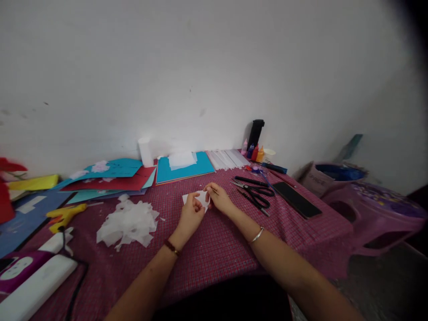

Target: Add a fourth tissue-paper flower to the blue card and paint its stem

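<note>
A small piece of white paper (pixel 202 197) is held just above the tablecloth, between my two hands. My left hand (pixel 191 216) has its fingers curled at the paper's near left edge. At the right edge, my right hand (pixel 219 199) pinches the paper. A thin, light-coloured stick seems to poke out between the right fingers, though it is too small to name. To the left of my hands lies a loose heap of cut white paper pieces (pixel 130 221). Black-handled scissors (pixel 257 191) rest on the right, blades pointing toward my hands.
A checked tablecloth (pixel 214 249) covers the table against the wall. Left are a yellow glue gun (pixel 67 216), a power strip (pixel 40 285) and coloured sheets (pixel 113 178). A blue sheet (pixel 163 171) lies behind my hands; paint bottles (pixel 256 153) and a phone-like black slab (pixel 297 199) are right.
</note>
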Available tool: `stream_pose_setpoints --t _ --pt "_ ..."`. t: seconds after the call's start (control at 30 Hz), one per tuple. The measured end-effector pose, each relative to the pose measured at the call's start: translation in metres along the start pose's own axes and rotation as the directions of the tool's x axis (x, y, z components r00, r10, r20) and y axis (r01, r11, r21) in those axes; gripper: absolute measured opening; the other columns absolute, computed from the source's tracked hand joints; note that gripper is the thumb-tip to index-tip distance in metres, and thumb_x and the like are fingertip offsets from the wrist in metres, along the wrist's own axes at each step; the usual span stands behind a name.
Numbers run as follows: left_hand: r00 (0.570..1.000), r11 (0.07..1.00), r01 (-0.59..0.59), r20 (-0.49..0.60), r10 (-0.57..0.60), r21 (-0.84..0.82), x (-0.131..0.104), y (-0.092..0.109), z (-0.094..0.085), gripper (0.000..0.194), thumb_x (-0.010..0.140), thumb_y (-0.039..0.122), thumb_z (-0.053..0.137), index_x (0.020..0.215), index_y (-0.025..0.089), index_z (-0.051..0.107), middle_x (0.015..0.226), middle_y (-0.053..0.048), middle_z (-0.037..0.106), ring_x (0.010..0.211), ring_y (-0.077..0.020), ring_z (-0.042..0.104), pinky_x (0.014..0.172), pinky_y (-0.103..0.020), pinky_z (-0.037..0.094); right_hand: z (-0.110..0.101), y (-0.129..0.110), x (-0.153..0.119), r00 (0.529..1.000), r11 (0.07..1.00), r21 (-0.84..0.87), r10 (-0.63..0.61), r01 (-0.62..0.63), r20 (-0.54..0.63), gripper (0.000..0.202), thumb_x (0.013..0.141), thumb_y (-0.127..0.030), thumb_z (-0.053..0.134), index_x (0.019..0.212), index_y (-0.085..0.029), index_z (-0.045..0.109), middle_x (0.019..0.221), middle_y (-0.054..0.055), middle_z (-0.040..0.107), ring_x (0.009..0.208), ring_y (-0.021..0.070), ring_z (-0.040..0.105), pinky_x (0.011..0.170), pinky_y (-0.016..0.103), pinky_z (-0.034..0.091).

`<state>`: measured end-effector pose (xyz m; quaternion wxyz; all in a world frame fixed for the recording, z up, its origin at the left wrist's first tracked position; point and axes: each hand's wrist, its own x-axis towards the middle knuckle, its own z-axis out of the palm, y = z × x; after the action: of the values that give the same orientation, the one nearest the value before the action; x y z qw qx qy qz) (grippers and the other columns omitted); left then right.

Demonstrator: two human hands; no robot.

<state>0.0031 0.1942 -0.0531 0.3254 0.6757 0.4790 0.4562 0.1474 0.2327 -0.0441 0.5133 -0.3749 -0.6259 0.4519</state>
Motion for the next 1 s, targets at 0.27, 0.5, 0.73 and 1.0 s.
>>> stream_pose_setpoints --t 0.27,0.5,0.73,1.0 --pt "0.967 0.947 0.161 0.237 -0.095 -0.279 -0.001 0.016 -0.008 0.017 0.073 0.027 0.066 0.083 0.016 0.059 0.060 0.007 0.053 0.044 -0.0071 0.044 0.041 -0.020 0.033 0.002 -0.006 0.001 0.987 0.989 -0.126 -0.095 0.079 -0.132 0.022 0.088 -0.037 0.047 0.079 -0.018 0.055 0.057 -0.006 0.044 0.052 0.0097 0.044 0.050 0.020 0.035" --pt "0.954 0.896 0.216 0.281 -0.108 -0.388 -0.005 0.032 -0.011 0.018 0.068 0.031 0.067 0.066 0.018 0.054 0.050 0.006 0.052 0.041 -0.0079 0.044 0.042 -0.021 0.035 0.011 -0.018 -0.010 0.991 0.986 -0.126 -0.119 0.112 -0.057 0.025 0.092 -0.039 0.041 0.084 -0.019 0.054 0.053 -0.006 0.046 0.049 0.0102 0.044 0.050 0.021 0.036" --pt "0.943 0.846 0.282 0.295 -0.156 -0.452 -0.007 0.031 -0.013 0.018 0.069 0.032 0.069 0.068 0.015 0.062 0.056 0.000 0.062 0.047 -0.0110 0.053 0.046 -0.023 0.043 0.014 -0.030 -0.016 0.991 0.985 -0.141 -0.113 0.103 -0.068 0.022 0.092 -0.038 0.042 0.084 -0.020 0.051 0.054 -0.007 0.045 0.047 0.0091 0.042 0.047 0.020 0.035" --pt "0.943 0.837 0.287 0.289 -0.163 -0.466 -0.007 0.029 -0.011 0.015 0.065 0.029 0.070 0.066 0.015 0.066 0.052 0.000 0.061 0.045 -0.0111 0.052 0.045 -0.023 0.042 0.014 -0.033 -0.019 0.986 0.970 -0.207 -0.148 0.130 -0.073 0.015 0.089 -0.030 0.048 0.081 -0.020 0.054 0.058 -0.006 0.047 0.052 0.0101 0.044 0.051 0.021 0.034"
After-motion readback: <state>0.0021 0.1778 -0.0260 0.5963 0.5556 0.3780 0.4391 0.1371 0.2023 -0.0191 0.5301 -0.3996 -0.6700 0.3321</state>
